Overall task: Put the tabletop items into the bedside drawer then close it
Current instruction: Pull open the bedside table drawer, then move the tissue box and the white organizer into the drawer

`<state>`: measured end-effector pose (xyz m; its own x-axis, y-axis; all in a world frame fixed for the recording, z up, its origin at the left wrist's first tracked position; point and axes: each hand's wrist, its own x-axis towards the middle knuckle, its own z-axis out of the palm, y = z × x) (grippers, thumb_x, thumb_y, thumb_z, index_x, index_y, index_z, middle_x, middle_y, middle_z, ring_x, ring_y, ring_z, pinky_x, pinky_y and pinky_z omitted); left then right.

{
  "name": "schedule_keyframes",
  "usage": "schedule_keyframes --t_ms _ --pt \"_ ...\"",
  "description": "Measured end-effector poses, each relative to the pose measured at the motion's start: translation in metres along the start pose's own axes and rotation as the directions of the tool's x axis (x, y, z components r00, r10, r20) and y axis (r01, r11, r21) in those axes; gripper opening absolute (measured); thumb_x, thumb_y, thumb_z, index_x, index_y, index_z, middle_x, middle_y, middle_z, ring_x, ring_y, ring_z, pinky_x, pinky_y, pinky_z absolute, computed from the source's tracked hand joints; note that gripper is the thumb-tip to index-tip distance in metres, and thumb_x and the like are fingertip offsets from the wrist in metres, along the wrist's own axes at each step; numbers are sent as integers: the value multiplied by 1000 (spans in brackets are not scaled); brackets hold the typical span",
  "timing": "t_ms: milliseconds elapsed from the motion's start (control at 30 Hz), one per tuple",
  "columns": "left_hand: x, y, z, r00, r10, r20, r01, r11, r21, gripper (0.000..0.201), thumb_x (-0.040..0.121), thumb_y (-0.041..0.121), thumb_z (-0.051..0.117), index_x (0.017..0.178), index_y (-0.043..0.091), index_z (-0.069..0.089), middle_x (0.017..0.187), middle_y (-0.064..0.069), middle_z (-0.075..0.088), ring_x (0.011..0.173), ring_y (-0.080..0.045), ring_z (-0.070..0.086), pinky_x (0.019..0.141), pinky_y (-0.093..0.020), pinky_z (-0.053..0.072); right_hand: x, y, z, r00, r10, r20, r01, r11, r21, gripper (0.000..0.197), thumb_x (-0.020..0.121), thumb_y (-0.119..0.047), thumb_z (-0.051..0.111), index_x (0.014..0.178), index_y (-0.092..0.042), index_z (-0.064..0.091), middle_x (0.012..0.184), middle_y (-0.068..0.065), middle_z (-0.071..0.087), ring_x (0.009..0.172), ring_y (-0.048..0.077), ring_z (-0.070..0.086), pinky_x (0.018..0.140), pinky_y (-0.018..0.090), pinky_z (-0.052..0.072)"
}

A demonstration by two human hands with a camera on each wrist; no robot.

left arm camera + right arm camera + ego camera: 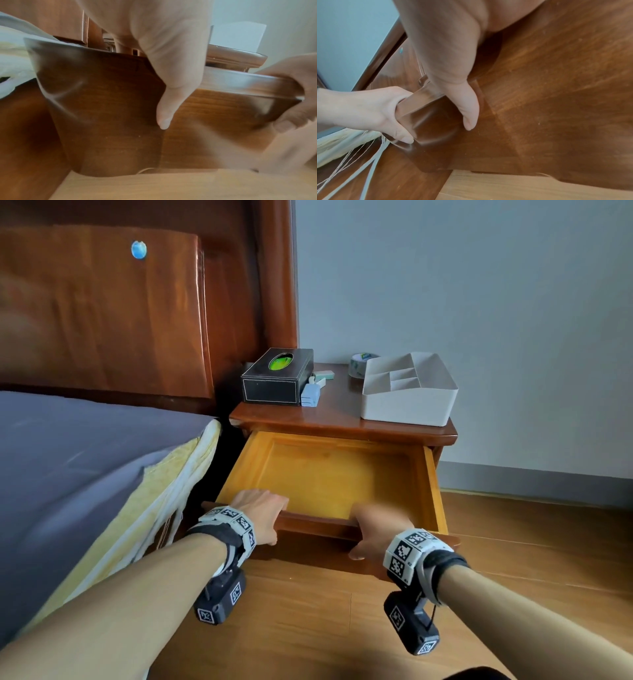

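Note:
The bedside drawer [325,474] stands pulled far out, its yellow inside bare. My left hand [263,517] grips the drawer front's top edge near its left end, fingers over the rim and thumb [164,108] down the outer face. My right hand [373,530] grips the same front edge [423,100] further right, thumb [469,111] on the outside. On the nightstand top [342,412] sit a black tissue box [277,376], small pale-blue and green items [317,386] beside it, a tape roll [359,364] at the back, and a white divided organizer [409,386] at the right.
The bed [85,474] with a grey sheet and a yellowed mattress edge lies close on the left, its wooden headboard [137,302] behind. A grey wall [479,302] backs the nightstand. Wood floor [342,628] spreads below and to the right.

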<state>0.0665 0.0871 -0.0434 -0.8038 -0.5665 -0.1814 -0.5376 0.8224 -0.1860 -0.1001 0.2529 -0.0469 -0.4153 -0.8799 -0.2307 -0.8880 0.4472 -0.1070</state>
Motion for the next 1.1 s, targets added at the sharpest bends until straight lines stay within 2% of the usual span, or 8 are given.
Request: schedule_keyframes --t_ms 200,367,600,700,767,866,966,1100 --pt "2 -3 -6 995 28 96 -24 999 -49 67 73 44 81 130 22 53 115 2 65 101 -23 62 72 -31 48 8 6 -2 997 -24 75 17 996 87 57 66 -62 75 103 -25 53 94 -4 61 84 18 60 77 39 55" --pt "26 -14 -37 954 90 286 -24 973 -229 74 62 58 83 121 19 61 111 4 63 97 -18 61 82 -36 54 23 12 -33 997 -6 79 -16 961 277 68 74 -81 47 110 -25 64 106 -2 66 95 18 63 87 41 54" --pt "69 -26 -111 991 -27 -134 -32 910 -414 57 74 68 63 117 30 63 114 10 65 104 -16 60 89 -37 50 39 30 -125 945 45 -325 64 946 317 32 89 -40 57 110 -18 67 108 2 68 97 21 63 85 35 51" --pt "93 -33 -134 890 -152 -429 -80 876 -476 42 83 45 64 122 29 61 122 10 64 108 -17 61 85 -35 50 57 45 -149 777 67 -626 101 968 229 35 84 -25 58 118 -18 60 123 3 60 114 23 54 88 34 45" --pt "113 -44 -143 805 -231 -546 -79 871 -485 47 85 37 62 130 28 55 133 6 56 120 -20 54 88 -38 49 73 58 -160 756 97 -647 -19 992 127 56 79 -28 62 133 -21 48 140 4 46 130 26 41 101 39 39" --pt "141 -63 -144 852 -273 -447 35 881 -472 76 85 43 61 151 21 31 157 0 30 143 -24 28 106 -44 36 93 74 -164 853 213 -476 -226 974 31 74 77 -50 62 143 -31 35 153 7 32 138 31 33 114 42 23" --pt "163 -72 -129 915 -272 -297 140 906 -399 87 84 56 56 156 25 18 164 -3 14 150 -25 10 116 -46 18 105 81 -154 846 211 -489 -270 961 -52 63 78 -61 53 135 -37 42 149 5 36 128 32 44 112 43 25" --pt "179 -79 -123 871 -273 -408 180 951 -251 80 75 64 57 146 38 32 151 -4 34 136 -28 30 108 -46 19 108 88 -151 841 175 -511 -256 963 -90 60 80 -61 54 136 -41 42 148 2 38 125 31 48 105 44 31"
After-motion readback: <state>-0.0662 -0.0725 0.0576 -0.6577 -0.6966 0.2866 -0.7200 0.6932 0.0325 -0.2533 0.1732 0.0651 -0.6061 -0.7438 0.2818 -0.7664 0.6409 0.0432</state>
